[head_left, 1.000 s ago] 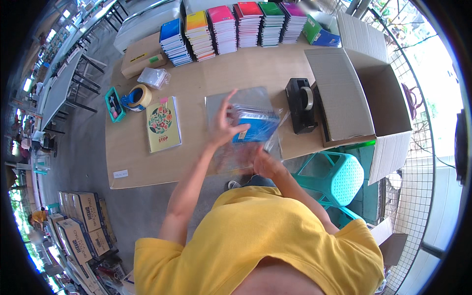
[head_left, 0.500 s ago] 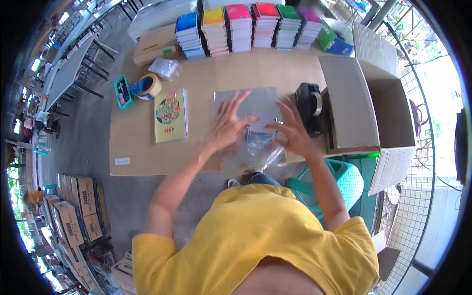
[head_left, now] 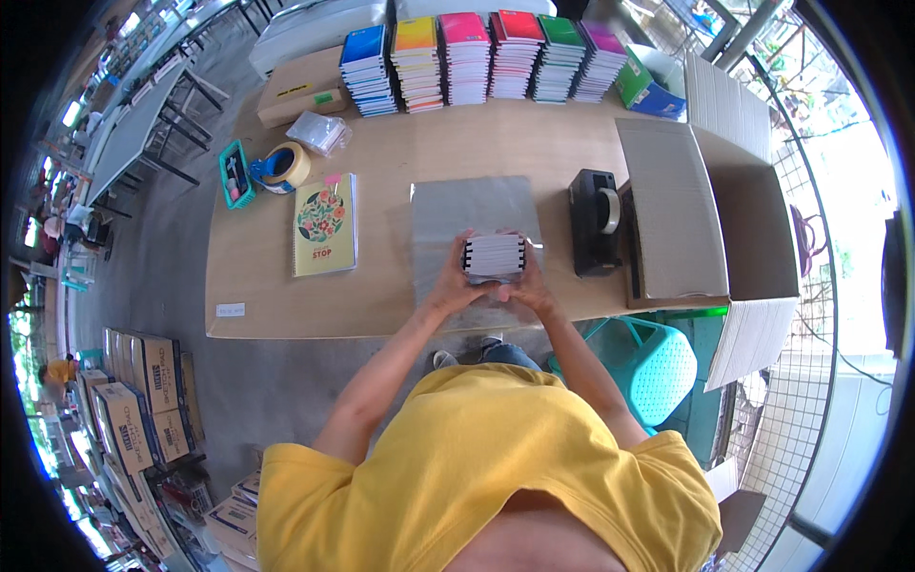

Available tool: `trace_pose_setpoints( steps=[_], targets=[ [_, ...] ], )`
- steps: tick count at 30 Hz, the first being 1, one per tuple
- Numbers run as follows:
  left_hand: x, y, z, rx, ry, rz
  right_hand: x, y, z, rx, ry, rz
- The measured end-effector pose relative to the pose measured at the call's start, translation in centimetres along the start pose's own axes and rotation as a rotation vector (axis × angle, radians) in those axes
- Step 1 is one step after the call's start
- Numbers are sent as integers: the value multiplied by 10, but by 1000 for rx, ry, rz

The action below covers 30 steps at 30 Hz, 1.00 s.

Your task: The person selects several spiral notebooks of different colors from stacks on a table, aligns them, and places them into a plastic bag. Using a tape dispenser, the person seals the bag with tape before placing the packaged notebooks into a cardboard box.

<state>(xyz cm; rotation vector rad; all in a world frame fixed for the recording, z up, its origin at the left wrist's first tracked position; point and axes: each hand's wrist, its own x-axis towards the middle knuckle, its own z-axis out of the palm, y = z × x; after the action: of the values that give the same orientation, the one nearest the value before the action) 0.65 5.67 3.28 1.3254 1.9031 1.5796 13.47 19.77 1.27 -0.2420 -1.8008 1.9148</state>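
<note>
1. Half a second back my hands lay spread flat on the clear plastic sheet; now they have come together and lifted a small stack of spiral notebooks edge-on toward the camera.
2. My left hand is closed on the stack's left end, fingers curled round it from below.
3. My right hand grips the right end the same way, so the stack sits squeezed between both palms.
4. The stack hovers over the near part of the clear plastic sheet, close to the worktop's near edge and about midway along it.
5. The worktop is pale wood. Left of the sheet lies a yellow spiral notebook with a flowered cover.
6. Toward the far left corner I see a roll of tape, a small teal basket beside it, a packet of clear bags and a flat cardboard box.
7. Along the far edge run stacks of coloured notebooks, blue through purple.
8. Right of the sheet stands a black tape dispenser, and past it, at the right edge, an open cardboard carton.
</note>
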Motion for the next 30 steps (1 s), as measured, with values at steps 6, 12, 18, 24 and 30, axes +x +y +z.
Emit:
trace_pose_setpoints(
  steps=[6,12,18,24,30],
  targets=[
    [-31,14,29,-45,551,-7,27,-111,-4,-636,227,50],
    [-33,25,-14,499,156,229,41,-192,-6,-1080,-325,-147],
    [2,40,-60,659,-377,431,59,-159,-22,-1229,-590,-348],
    [33,62,-83,784,-777,453,80,-148,-24,-1138,-815,-320],
    [42,61,-81,747,-867,418,91,-143,-9,-1049,-782,-440]
  ],
)
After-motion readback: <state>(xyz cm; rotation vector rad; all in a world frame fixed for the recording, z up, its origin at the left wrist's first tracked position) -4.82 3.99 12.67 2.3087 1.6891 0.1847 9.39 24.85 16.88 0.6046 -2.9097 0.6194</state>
